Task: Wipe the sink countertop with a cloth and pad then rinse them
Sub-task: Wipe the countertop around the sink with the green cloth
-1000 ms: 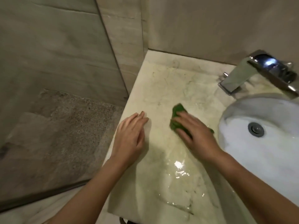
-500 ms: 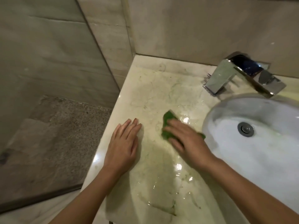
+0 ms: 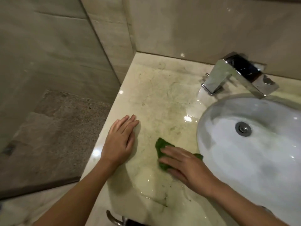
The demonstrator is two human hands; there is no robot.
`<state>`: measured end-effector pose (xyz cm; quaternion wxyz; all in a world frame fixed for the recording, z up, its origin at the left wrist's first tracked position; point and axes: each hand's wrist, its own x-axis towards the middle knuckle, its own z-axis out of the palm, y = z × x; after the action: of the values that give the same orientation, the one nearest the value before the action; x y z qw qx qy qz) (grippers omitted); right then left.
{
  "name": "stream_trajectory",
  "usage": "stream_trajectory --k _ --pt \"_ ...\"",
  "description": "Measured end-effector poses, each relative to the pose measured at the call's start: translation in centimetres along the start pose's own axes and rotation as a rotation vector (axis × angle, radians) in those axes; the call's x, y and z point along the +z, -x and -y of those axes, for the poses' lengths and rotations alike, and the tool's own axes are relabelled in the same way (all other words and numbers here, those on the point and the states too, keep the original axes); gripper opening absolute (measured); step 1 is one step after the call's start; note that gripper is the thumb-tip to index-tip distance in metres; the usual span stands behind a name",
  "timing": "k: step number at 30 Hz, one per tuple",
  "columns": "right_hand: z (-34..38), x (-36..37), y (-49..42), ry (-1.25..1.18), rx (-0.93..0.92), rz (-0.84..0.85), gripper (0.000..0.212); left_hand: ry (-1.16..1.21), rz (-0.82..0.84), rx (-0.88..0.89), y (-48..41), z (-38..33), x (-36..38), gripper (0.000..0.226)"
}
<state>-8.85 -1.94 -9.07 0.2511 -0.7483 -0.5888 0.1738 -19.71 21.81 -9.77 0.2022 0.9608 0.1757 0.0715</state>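
Head camera looks down at countertop (image 3: 162, 95).

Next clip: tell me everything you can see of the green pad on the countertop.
The pad is dark green, thin and looks fibrous. It lies flat on the wet countertop, left of the basin. The right hand presses on it with straight fingers, hiding its middle; only a corner ahead of them and a tip near the basin rim show.

place: bathroom | cues: marble countertop (image 3: 162, 95), white sink basin (image 3: 260, 160), chrome faucet (image 3: 228, 77), glass partition (image 3: 48, 79)
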Motion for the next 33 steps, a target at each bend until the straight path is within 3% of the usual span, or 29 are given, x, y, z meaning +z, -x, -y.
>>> stream_trajectory --k 2,7,12,17,22,28,33 --pt "-0.7 -0.3 1.3 0.018 0.001 0.04 0.034 -0.002 -0.008 0.009 0.0 0.1 0.1 0.046" --pt "0.4 1.5 -3.2 -0.002 0.214 -0.223 0.039 -0.021 -0.004 0.029 0.1 0.4 0.4 0.046" --pt "2.1 1.8 3.9 0.037 0.082 -0.05 0.034 -0.038 -0.001 0.033 0.3 0.4 0.5 0.044" --pt "2.1 2.6 -1.1 0.03 0.371 -0.279 0.04 -0.041 -0.029 0.049 0.2 0.9 0.9 0.042" --pt "4.6 4.2 3.6 0.06 0.166 -0.074 0.035 -0.025 -0.03 0.044 0.3 0.8 0.8 0.041" --pt "3.3 3.3 -1.8 0.035 0.411 -0.333 0.039 -0.021 -0.024 0.037 0.2 0.8 1.0 0.043" --pt "5.0 4.6 2.1 0.07 0.168 -0.098 0.037 0.081 -0.027 0.038 0.3 0.9 0.5 0.041"
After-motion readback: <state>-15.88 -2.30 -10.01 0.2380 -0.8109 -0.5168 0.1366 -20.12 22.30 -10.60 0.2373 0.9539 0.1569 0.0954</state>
